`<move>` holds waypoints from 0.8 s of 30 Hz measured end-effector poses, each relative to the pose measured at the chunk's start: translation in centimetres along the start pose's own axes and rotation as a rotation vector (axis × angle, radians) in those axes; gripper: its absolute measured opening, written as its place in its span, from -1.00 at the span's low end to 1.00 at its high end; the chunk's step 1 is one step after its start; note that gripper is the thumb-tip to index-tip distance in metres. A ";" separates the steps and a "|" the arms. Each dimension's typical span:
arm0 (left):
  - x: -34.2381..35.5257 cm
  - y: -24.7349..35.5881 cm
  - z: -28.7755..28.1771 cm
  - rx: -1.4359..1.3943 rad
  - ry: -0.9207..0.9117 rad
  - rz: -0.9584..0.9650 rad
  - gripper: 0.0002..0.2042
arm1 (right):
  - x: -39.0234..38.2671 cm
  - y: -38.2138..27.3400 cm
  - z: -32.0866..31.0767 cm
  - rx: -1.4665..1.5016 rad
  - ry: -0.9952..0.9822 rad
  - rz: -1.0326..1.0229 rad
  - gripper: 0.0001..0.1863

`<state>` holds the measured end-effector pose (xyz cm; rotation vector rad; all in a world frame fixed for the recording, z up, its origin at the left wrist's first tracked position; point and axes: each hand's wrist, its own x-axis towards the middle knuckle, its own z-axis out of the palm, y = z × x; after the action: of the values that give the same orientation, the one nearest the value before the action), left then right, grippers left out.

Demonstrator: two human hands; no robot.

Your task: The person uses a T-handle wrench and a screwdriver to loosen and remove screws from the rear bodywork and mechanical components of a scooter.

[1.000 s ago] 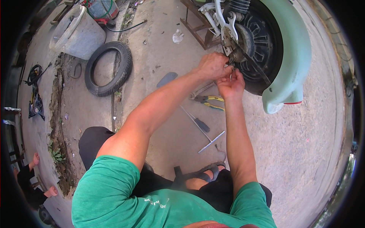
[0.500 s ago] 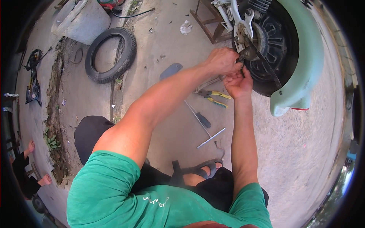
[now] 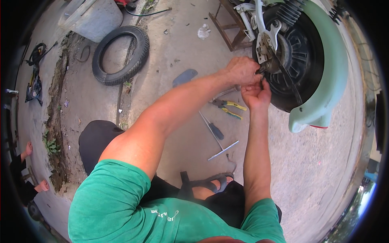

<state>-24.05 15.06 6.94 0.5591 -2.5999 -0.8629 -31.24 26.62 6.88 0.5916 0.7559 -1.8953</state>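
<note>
Head view: pale tub (image 3: 97, 22) sits upper left, contents can't be made out. Left hand (image 3: 242, 71) and right hand (image 3: 257, 96) are held close together by the axle (image 3: 266, 66) of the wheel (image 3: 293, 54), upper right; whether the fingers are clamped on anything can't be told. Compared with a second ago, the tub's cropped more and the wheel's shifted rightward in view.

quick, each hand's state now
Left hand: curled by the wheel; whether it holds anything can't be told.
Right hand: palm up, fingers bent; hold can't be told.
</note>
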 end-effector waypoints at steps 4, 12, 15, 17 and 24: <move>-0.1 0.1 0.1 -0.023 0.014 -0.015 -0.63 | -0.1 -0.1 -0.6 -0.105 0.004 0.026 -0.68; 0.1 0.0 -0.1 -0.020 0.000 -0.002 -0.63 | 0.5 0.2 -0.7 -0.001 -0.035 -0.089 -0.69; 0.1 0.1 -0.1 -0.040 -0.009 -0.014 -0.63 | 1.2 0.2 -1.1 0.024 -0.049 -0.105 -0.67; 0.2 0.2 0.1 -0.027 0.005 -0.012 -0.63 | 1.9 -0.2 -1.7 0.024 -0.052 -0.089 -0.66; 0.1 0.4 0.1 -0.038 -0.005 -0.017 -0.61 | 1.0 -1.0 -2.0 -0.099 -0.043 0.036 -0.64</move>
<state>-24.22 15.32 7.15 0.5705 -2.5811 -0.9181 -32.36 27.77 5.10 0.4979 0.8006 -1.8205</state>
